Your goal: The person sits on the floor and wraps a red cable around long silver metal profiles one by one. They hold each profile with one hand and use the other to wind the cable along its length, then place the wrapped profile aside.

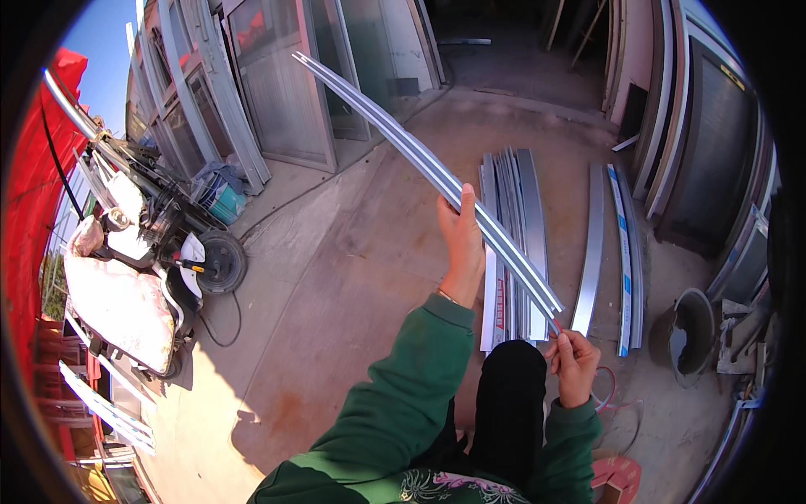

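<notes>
A long silvery aluminium profile (382, 122) with grooves along its length slants across the view, its far end up to the left. My left hand (460, 244) is closed around it, near the middle of the lower half, thumb along the top. At the profile's near end, my right hand (576, 370) pinches a thin red strip (557, 327) that reaches that end. Whether the strip sits inside a groove is too small to tell. Beside my right wrist hangs a loop of thin reddish strip (611, 388), seemingly the same material.
Several stacked metal profiles (531, 218) lie on the concrete floor ahead, with more strips (592, 252) to their right. A dark bucket (684, 332) stands further right. Framed glass panels (269, 84) lean at the back left. A parked scooter (134, 294) is at left.
</notes>
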### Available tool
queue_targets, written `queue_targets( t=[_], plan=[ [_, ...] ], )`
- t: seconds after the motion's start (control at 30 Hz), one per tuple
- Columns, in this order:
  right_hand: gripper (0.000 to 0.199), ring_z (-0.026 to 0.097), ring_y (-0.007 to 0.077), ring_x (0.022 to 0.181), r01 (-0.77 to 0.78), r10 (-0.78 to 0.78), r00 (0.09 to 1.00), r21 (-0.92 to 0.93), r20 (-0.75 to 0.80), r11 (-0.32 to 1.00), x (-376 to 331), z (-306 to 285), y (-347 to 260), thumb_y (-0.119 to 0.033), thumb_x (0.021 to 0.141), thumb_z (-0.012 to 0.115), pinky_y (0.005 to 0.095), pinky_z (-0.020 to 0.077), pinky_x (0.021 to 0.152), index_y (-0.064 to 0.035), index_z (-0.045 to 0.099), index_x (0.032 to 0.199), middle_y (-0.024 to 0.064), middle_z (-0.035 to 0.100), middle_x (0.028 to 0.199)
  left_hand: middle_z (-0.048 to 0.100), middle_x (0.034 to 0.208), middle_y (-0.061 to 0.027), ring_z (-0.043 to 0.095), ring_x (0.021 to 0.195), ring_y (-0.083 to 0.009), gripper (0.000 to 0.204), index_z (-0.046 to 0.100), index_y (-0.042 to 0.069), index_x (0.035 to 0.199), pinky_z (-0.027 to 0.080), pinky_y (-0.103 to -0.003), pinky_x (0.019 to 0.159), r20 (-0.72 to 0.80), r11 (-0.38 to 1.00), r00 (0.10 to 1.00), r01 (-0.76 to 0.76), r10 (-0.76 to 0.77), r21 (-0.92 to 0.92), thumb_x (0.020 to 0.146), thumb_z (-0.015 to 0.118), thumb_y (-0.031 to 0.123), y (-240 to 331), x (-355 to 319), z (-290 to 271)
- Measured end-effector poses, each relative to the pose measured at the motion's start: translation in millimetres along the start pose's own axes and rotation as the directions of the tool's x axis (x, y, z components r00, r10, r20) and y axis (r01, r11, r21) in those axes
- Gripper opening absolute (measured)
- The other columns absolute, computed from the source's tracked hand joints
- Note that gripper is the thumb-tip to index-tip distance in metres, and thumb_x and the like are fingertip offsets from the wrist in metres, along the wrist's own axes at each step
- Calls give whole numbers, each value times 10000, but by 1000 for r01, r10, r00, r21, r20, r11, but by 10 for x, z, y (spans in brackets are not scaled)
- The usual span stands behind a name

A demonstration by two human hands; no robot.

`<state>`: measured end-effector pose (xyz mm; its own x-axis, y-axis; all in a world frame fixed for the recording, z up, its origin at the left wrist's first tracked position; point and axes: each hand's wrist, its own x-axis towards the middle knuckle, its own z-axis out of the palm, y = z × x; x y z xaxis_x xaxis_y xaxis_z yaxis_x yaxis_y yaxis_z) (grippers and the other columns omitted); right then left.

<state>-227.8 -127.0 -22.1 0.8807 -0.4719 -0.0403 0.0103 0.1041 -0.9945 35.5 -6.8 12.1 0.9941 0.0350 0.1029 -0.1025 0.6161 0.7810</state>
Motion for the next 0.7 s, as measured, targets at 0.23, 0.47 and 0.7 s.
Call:
queue_targets(
  t=[0.23,0.47,0.7],
  plan=[
    [217,462,38,476,10,-9,999,-13,31,1000,113,136,-148,-113,1021,543,187,328,452,65,663,989,54,630,685,513,1031,-24,493,911,-97,353,480,15,1205,429,-273,855,12,998,1000,-11,10,68,1004,623,267,-48,7,-51],
    [216,475,50,476,-176,177,982,-18,61,984,-20,12,-55,-117,1019,549,185,338,451,69,659,1003,78,654,715,513,1048,-28,483,944,-94,381,475,8,1229,418,-265,865,42,996,999,-16,12,89,1000,630,270,-3,-40,-7],
    [208,481,53,478,-15,11,996,44,86,999,61,44,42,-114,1016,556,187,348,457,65,657,986,80,659,717,517,1055,-36,485,941,-96,426,460,-5,1271,420,-264,846,47,994,999,-28,23,106,990,640,259,-56,-150,100]
  ],
)
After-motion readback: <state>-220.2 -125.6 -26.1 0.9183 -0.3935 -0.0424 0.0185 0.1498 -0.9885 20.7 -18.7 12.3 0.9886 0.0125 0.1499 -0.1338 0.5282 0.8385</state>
